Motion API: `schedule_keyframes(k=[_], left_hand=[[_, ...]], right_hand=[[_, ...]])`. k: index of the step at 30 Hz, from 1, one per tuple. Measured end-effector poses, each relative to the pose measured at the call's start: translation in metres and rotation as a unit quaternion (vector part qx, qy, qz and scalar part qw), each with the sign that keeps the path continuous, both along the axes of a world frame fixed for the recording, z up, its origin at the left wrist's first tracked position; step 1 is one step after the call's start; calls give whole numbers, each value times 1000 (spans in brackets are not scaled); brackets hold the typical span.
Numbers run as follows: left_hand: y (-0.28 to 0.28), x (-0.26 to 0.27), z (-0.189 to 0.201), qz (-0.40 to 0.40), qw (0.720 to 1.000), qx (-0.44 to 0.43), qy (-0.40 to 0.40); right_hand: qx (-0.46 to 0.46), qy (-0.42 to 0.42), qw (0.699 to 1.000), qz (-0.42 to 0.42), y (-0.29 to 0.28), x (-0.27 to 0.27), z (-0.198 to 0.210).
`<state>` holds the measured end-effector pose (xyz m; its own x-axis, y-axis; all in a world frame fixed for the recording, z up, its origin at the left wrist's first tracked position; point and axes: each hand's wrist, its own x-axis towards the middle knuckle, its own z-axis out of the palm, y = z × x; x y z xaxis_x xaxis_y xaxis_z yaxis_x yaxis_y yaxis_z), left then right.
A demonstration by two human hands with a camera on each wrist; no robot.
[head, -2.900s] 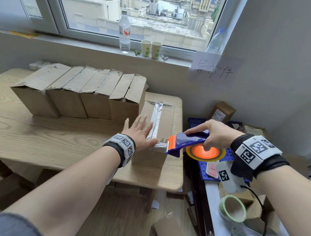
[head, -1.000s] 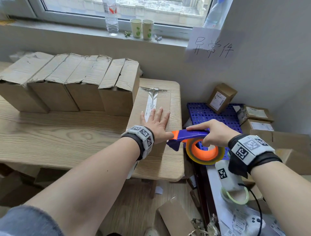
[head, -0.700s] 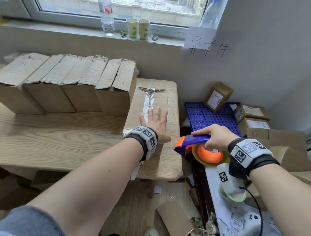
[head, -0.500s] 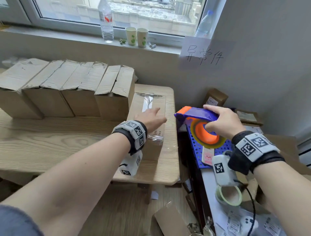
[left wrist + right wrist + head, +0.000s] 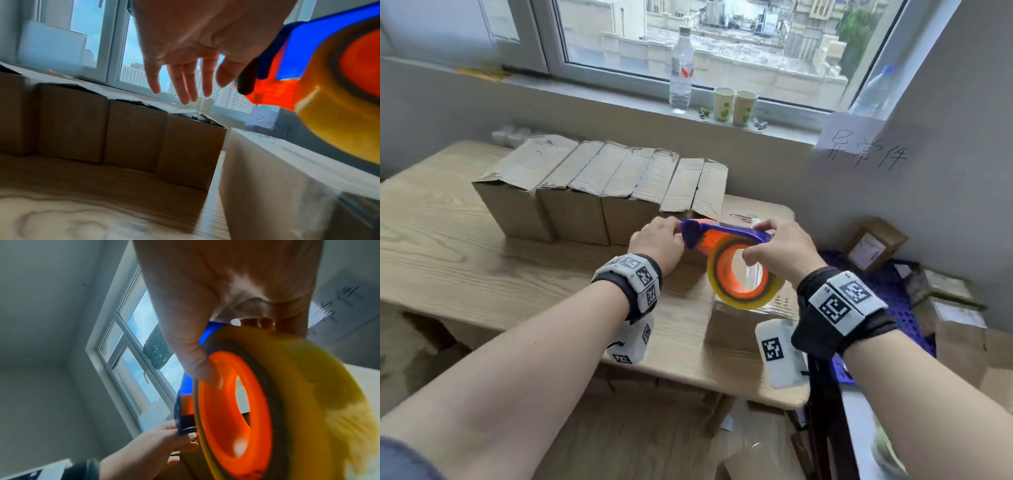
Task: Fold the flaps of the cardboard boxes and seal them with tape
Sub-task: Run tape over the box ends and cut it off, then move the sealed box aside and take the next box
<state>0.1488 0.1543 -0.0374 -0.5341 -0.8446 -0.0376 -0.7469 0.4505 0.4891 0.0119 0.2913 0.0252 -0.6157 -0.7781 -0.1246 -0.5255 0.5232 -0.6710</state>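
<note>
The light wooden table [image 5: 465,274] carries a row of brown corrugated cardboard boxes [image 5: 599,192] along its far edge, their top flaps folded down but loose and, as far as can be seen, untaped. Near the right edge lies a flat brown cardboard box [image 5: 736,329] with clear tape along its top seam. These boxes look light and stiff, though the flaps would likely spring up unless a palm presses beside the seam. Held above the taped box is the blue and orange plastic tape dispenser with its roll of clear yellowish tape [image 5: 739,274]: rigid and light, best held by the blue handle, well clear of the cutting edge at its nose. The right hand [image 5: 784,253] grips that handle, thumb curled onto the orange hub. The left hand [image 5: 657,245] reaches to the dispenser's nose, its outer fingers loosely extended; whether thumb and forefinger pinch the tape end cannot be told.
</note>
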Motion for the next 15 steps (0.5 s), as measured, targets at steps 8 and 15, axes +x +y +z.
schedule_keyframes(k=[8,15], left_hand=[[-49,67,-31,56,995,29,-73],[-65,93,-65,29,991,33,-125]], right_hand=[[90,29,994,57,-71,73,-46],[210,13,974,83,-108,105,-122]])
